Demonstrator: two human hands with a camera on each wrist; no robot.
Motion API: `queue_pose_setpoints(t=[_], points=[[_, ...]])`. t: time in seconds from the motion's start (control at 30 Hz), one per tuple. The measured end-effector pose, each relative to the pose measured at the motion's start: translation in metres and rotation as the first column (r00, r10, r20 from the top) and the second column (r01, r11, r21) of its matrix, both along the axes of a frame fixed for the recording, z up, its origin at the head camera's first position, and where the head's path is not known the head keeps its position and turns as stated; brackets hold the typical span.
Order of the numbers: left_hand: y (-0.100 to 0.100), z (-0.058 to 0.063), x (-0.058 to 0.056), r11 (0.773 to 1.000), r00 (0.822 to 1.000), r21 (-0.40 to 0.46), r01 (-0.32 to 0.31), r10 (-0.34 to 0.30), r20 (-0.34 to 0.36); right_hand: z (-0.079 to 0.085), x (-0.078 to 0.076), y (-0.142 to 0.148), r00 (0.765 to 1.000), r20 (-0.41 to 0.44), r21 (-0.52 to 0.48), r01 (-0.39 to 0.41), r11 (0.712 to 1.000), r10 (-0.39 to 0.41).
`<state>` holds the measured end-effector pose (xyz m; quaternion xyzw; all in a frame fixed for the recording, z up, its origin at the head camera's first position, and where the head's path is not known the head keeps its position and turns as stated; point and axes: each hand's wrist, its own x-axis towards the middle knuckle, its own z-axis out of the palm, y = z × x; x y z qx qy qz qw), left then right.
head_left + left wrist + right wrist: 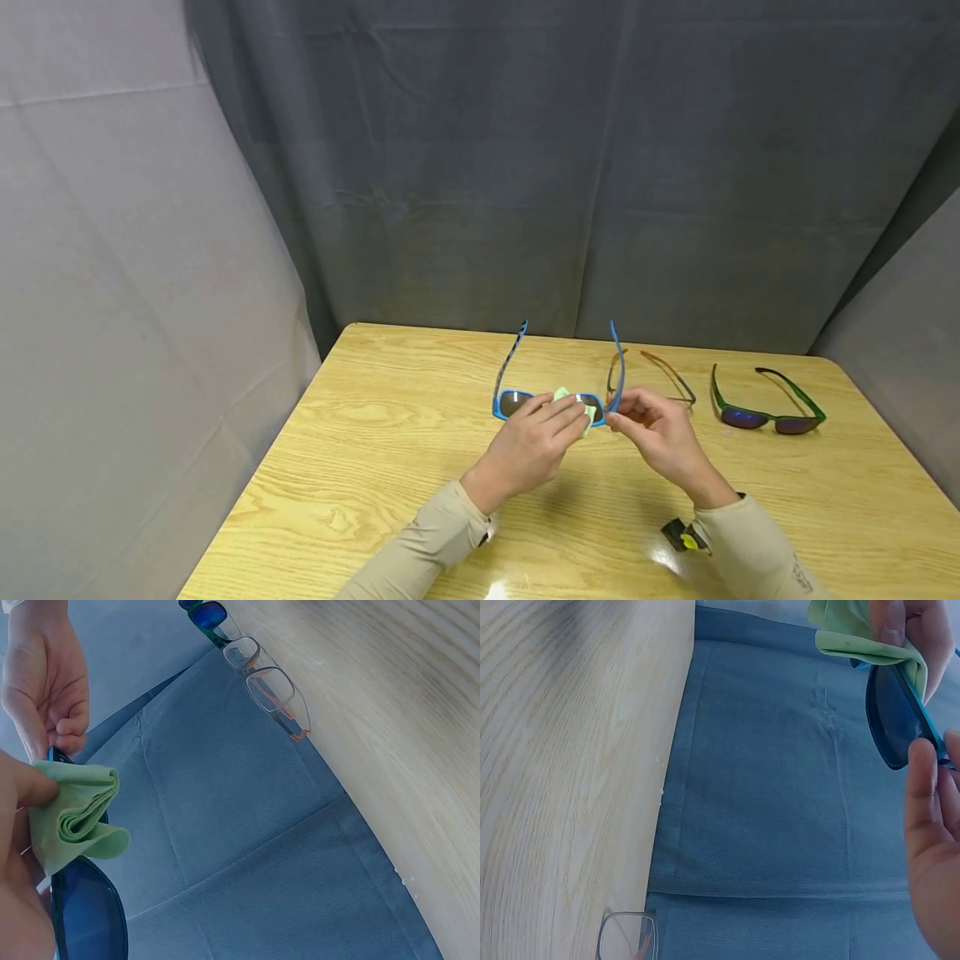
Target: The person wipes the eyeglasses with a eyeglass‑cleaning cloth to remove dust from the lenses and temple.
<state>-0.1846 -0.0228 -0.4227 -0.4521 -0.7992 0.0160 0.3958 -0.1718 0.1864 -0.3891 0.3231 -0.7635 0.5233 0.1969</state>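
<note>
Blue-framed sunglasses (514,403) with dark lenses are held up over the table, temples unfolded and pointing away from me. My right hand (666,437) pinches the frame's right corner by the hinge between thumb and fingers. A folded light green cloth (75,817) is gripped by my left hand (528,446), whose thumb and fingers press it around the frame near the bridge and right lens. In the right wrist view, the cloth (862,646) wraps over the lens edge, leaving most of that lens (891,720) uncovered. My left fingers hide the middle of the frame in the head view.
Eyeglasses with orange temples (670,372) rest on the wooden table (360,450) behind my right hand. Green-framed sunglasses (770,418) with bluish-purple lenses lie farther right. A dark grey curtain (465,167) hangs behind the table, with pale curtains at both sides.
</note>
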Motion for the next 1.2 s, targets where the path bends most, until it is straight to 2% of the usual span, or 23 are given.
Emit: queue_pose_setpoints(t=[0.17, 0.3, 0.5, 0.73, 1.0, 1.2], points=[[0.000, 0.001, 0.000, 1.000, 1.000, -0.012, -0.004, 0.004, -0.007, -0.002, -0.001, 0.000, 1.000, -0.001, 0.002, -0.010, 1.000, 0.010], [0.001, 0.002, 0.000, 1.000, 1.000, -0.019, -0.005, 0.004, -0.021, -0.015, -0.009, 0.005, 1.000, -0.004, 0.020, -0.023, 1.000, 0.023], [0.003, 0.001, 0.000, 1.000, 0.999, -0.018, -0.005, 0.006, 0.034, -0.030, -0.017, 0.011, 1.000, 0.023, 0.013, -0.011, 1.000, 0.011], [0.007, 0.001, 0.001, 0.998, 0.995, -0.047, -0.051, 0.054, 0.079, -0.029, -0.016, 0.012, 0.999, 0.043, 0.023, -0.010, 1.000, 0.009], [0.010, 0.000, 0.000, 0.991, 0.993, -0.095, -0.093, 0.100, 0.064, -0.029, -0.016, 0.012, 0.998, 0.045, 0.022, -0.036, 0.999, 0.035], [0.012, 0.000, 0.000, 0.989, 0.991, -0.094, -0.113, 0.119, 0.055, -0.029, -0.016, 0.012, 0.999, 0.047, 0.038, -0.029, 0.999, 0.027]])
